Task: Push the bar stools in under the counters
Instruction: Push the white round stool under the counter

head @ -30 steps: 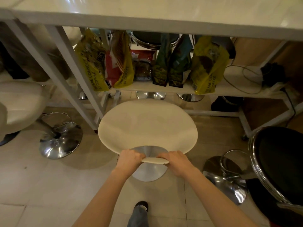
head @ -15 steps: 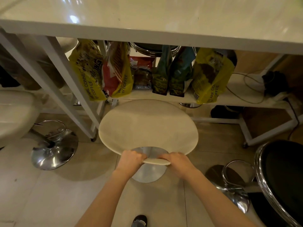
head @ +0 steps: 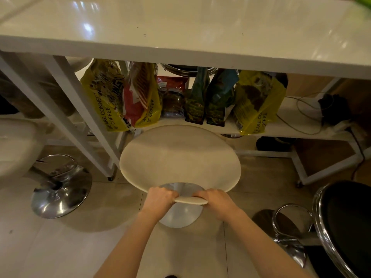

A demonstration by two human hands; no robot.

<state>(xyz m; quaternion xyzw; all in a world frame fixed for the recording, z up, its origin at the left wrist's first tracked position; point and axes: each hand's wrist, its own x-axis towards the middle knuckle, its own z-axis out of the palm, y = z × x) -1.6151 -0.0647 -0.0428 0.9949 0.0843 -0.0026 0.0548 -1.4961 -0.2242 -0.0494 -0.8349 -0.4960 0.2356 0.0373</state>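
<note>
My left hand [head: 160, 199] & right hand [head: 215, 201] are both clamped on the near backrest lip of the cream bar stool [head: 180, 159], which sits straight ahead of me w/ its far edge about level w/ the white counter [head: 180, 33], maybe just under it.

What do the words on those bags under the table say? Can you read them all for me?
"WE ARE CONNEC... BY COFFEE", partly hidden, on the left yellow bag.
"BY COFFEE", with a cut-off line beside it, on the red and yellow bag.
"...T ARE CO... ...FFEE", partly cut off, on the right yellow bag.
The red packet and the two dark green bags have print too small and blurred to read.
</note>
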